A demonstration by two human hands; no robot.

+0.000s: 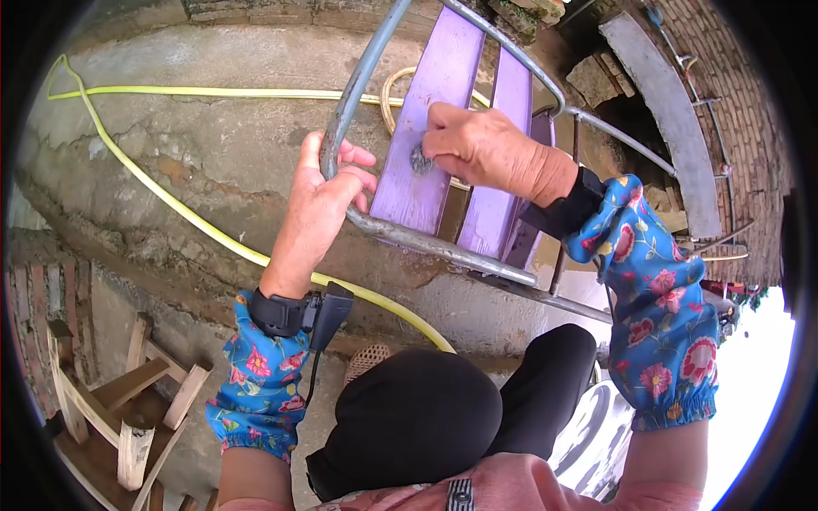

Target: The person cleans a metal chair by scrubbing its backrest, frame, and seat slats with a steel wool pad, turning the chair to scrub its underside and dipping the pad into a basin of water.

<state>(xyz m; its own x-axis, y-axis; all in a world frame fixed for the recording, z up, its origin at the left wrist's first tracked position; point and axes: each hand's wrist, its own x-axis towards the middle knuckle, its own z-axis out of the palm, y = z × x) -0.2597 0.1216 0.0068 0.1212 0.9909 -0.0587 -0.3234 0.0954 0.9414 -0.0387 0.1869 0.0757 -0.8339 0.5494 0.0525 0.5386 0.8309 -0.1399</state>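
Observation:
A metal-framed chair with purple slats lies tilted in front of me. My left hand is wrapped around the bend of its grey tube frame, thumb and fingers on either side. With my right hand I press a grey steel wool scouring pad against the wide purple slat; the fingers are closed over the pad and partly hide it. Beyond my right hand runs a second purple slat, which looks wet near its lower end.
A yellow-green hose crosses the concrete ground on the left and passes under the chair. At lower left stands a wooden stool. A concrete slab and a brick surface lie at the right.

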